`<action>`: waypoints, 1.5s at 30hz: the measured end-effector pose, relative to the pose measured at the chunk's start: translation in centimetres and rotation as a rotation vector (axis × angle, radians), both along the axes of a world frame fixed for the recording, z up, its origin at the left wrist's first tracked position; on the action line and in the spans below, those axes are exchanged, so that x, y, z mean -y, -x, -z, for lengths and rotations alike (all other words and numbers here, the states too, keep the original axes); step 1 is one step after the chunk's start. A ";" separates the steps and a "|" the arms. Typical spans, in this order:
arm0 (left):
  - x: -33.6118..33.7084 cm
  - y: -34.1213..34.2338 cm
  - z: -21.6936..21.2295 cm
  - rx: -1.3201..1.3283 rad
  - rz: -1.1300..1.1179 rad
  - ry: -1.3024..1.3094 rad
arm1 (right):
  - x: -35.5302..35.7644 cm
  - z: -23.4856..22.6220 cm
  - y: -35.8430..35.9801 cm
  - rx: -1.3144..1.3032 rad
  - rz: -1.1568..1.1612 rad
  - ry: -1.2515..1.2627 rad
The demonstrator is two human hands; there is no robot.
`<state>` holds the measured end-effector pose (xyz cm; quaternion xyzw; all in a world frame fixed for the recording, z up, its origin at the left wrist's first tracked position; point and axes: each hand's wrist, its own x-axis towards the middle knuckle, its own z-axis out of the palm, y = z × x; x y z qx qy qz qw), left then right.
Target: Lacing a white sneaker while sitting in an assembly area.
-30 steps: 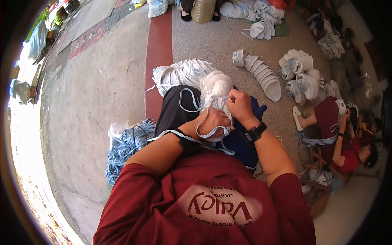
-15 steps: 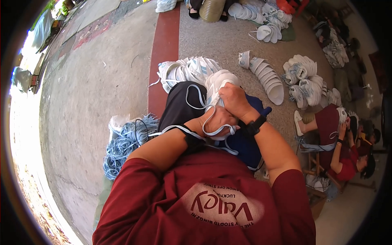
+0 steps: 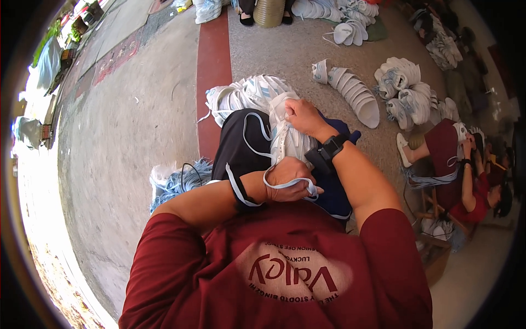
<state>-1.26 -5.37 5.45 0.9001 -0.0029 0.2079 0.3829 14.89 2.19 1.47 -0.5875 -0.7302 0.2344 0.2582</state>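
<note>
A white shoe upper [image 3: 290, 140] with rows of eyelets rests on my lap. At its far end my right hand [image 3: 307, 116] is closed, the fingers pinching its edge. My left hand [image 3: 287, 178] is closed near the close end of the upper, in front of my shirt. A light blue shoelace [image 3: 257, 151] runs from the upper over my dark-clad left knee and loops about the left hand to its fingertips, where it is gripped. Part of the lace also crosses my left wrist. The undersides of both hands are hidden.
Beyond my knees lies a pile of white shoe uppers [image 3: 246, 90]. A nested row of uppers [image 3: 356, 96] curves on the floor to the right, with further stacks [image 3: 405, 93] beyond. Bundled blue laces [image 3: 183, 181] sit at my left. A seated person [image 3: 466, 170] works at the right.
My right hand has moved up and away from the left, along the upper. My left hand has drawn down toward my body with the lace. More of the eyelets now shows.
</note>
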 end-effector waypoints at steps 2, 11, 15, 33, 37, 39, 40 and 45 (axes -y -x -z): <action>0.3 0.0 -0.2 -0.004 -0.005 0.011 | 0.1 0.3 0.1 0.044 0.013 -0.089; 0.5 2.2 -3.4 0.047 -0.370 -0.342 | 8.6 -2.0 -2.2 -0.374 0.115 0.111; 1.2 1.5 -4.2 0.009 -0.474 -0.361 | 10.8 -2.9 0.4 -0.105 -0.067 -0.422; 3.0 39.0 17.4 1.279 -0.913 1.621 | 24.9 6.6 -15.3 -1.781 0.977 -0.183; 5.4 41.4 20.4 0.370 -1.303 1.840 | 27.7 5.0 -19.2 -0.818 1.020 0.794; 4.0 38.3 17.9 -0.859 -1.361 1.452 | 27.2 2.1 -19.3 -0.078 0.725 1.134; 1.4 35.4 15.0 -1.144 -1.269 1.068 | 26.1 0.8 -18.2 0.265 0.626 0.987; -5.9 17.8 4.8 -0.193 -1.097 -0.015 | 16.3 -5.5 -6.1 0.148 0.213 -0.197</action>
